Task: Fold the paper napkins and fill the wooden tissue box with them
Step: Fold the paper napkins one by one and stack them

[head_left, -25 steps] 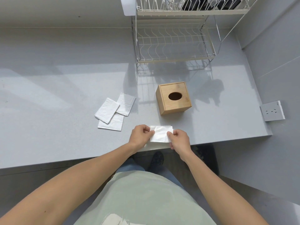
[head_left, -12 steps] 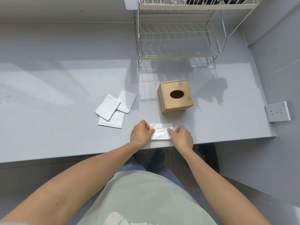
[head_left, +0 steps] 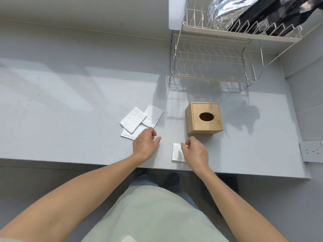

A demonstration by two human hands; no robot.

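The folded napkin (head_left: 176, 152) lies flat on the grey counter (head_left: 70, 119), near its front edge, in front of the wooden tissue box (head_left: 204, 118). Right hand (head_left: 195, 152) hovers over its right side — fingers loosely curled, holding nothing. Left hand (head_left: 145, 145) is likewise empty, fingers relaxed, just beside three stacked napkins (head_left: 139, 121).

Napkins: 4 total, 3 unfolded in an overlapping pile (head_left: 138, 122) left of wooden tissue box (head_left: 204, 118), 1 folded napkin (head_left: 177, 152) in front of box. Boxes: 1. Dish racks (head_left: 213, 67): 1, behind box. Hands: 2.
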